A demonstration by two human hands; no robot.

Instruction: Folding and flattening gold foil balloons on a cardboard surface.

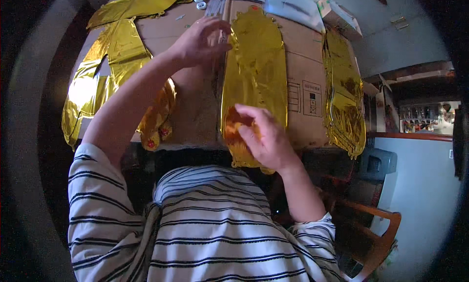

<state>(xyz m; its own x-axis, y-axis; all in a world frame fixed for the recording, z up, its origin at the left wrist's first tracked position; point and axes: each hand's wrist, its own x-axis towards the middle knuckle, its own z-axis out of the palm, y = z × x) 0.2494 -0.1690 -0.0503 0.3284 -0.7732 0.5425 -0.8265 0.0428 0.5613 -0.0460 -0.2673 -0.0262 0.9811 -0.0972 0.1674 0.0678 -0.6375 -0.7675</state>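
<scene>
A flat gold foil balloon (256, 62) lies lengthwise on the cardboard in front of me, its near end reaching past the cardboard's front edge. My left hand (205, 40) is by its upper left edge, fingers curved and apart; I make out nothing held in them. Over the balloon's lower part hovers my right hand (266, 140), thumb and forefinger spread with a gap between them. Whether its other fingers touch the foil is hidden. Orange-brown reflections show on the foil beneath that hand.
More gold foil balloons lie at the left (124, 42) and right (344, 91) of the cardboard (195, 91). Two small white tape rolls (201, 5) and clear plastic strips (215, 7) sit at the back. A white box (337, 15) stands back right; a wooden chair (388, 228) is lower right.
</scene>
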